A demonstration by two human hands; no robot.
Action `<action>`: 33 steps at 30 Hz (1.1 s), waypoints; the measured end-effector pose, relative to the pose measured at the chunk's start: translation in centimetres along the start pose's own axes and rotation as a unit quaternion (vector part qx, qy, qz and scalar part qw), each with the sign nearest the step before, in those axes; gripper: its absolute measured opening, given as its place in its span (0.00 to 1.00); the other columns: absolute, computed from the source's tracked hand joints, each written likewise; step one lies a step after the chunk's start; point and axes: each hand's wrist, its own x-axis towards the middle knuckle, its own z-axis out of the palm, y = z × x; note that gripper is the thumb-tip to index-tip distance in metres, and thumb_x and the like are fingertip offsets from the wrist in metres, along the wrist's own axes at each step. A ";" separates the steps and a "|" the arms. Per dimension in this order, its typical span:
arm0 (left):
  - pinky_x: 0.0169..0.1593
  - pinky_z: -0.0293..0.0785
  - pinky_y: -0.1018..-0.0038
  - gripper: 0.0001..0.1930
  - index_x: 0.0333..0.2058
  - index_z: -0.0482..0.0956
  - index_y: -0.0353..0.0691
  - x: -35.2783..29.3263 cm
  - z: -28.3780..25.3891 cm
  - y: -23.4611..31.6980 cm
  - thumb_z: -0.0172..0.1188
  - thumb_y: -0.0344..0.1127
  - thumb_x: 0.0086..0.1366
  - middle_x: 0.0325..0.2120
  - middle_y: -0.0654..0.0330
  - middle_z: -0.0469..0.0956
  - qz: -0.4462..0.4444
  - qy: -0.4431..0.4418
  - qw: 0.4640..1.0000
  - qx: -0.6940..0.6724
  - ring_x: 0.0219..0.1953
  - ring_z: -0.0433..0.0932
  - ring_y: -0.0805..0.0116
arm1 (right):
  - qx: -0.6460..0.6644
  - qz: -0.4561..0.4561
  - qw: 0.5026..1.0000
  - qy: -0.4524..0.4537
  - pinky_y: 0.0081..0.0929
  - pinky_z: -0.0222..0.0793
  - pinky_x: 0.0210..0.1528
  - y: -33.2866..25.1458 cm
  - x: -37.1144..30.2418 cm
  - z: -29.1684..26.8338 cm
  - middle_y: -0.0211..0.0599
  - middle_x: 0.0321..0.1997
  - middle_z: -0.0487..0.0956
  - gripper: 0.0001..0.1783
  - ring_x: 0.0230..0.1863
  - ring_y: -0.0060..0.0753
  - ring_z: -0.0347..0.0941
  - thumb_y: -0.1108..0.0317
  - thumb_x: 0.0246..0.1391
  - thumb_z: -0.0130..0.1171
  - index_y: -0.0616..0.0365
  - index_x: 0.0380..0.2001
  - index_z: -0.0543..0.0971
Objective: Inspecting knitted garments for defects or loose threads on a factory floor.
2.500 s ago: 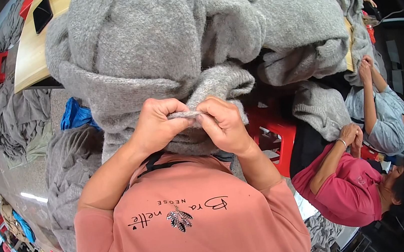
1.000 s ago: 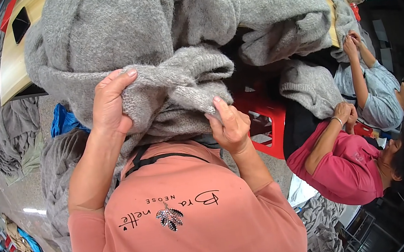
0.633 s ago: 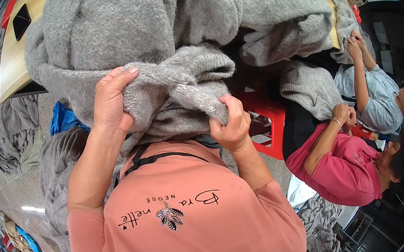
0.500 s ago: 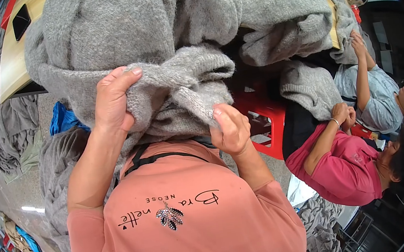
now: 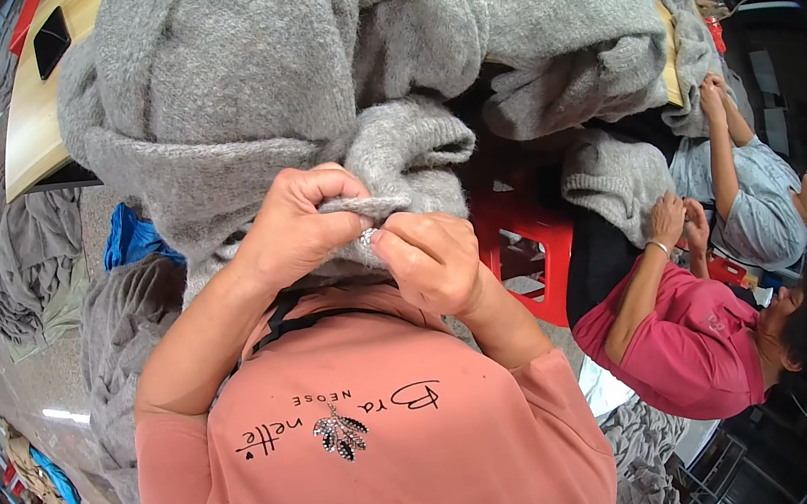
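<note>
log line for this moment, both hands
left hand: pinching grey knit | right hand: at same knit, close beside left | phone: on wooden table

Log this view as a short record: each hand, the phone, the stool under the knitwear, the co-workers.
Left hand: pinching a fold of grey knit
Right hand: fingertips at the same knit, beside the left; grip partly hidden
Phone: dark, on the pale wooden table
Stool: red, right of the hands
Co-workers: two, at right, pink-red top and pale top
</note>
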 end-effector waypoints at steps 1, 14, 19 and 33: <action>0.25 0.60 0.86 0.04 0.24 0.76 0.33 -0.2 -0.4 0.2 0.54 0.23 0.48 0.19 0.69 0.72 -0.066 -0.031 0.996 -0.043 0.22 0.65 0.85 | -0.005 0.000 1.000 0.019 0.20 0.61 0.16 0.2 -0.2 0.3 0.38 0.24 0.72 0.15 0.17 0.28 0.67 0.81 0.32 0.58 0.62 0.30 0.73; 0.23 0.61 0.84 0.06 0.28 0.77 0.33 -0.9 -0.7 -0.2 0.60 0.23 0.48 0.19 0.68 0.73 -0.001 0.028 1.000 0.008 0.22 0.65 0.85 | 0.101 0.143 0.984 0.019 0.22 0.67 0.26 1.5 0.7 0.9 0.43 0.32 0.73 0.11 0.28 0.36 0.71 0.83 0.31 0.56 0.62 0.25 0.73; 0.25 0.65 0.82 0.06 0.26 0.76 0.34 -1.5 -0.1 -0.3 0.59 0.20 0.46 0.20 0.61 0.74 0.123 0.053 0.983 0.128 0.22 0.71 0.78 | 0.292 0.210 0.930 -0.082 0.22 0.64 0.27 2.5 1.0 -0.4 0.41 0.32 0.73 0.13 0.27 0.34 0.70 0.83 0.30 0.53 0.62 0.26 0.73; 0.21 0.70 0.75 0.14 0.25 0.73 0.32 -1.5 0.4 0.2 0.55 0.14 0.35 0.19 0.55 0.72 0.367 0.134 0.864 0.319 0.20 0.74 0.62 | 0.144 0.205 0.968 -0.020 0.27 0.60 0.18 0.2 0.8 0.7 0.44 0.20 0.69 0.15 0.17 0.40 0.65 0.84 0.28 0.49 0.69 0.28 0.71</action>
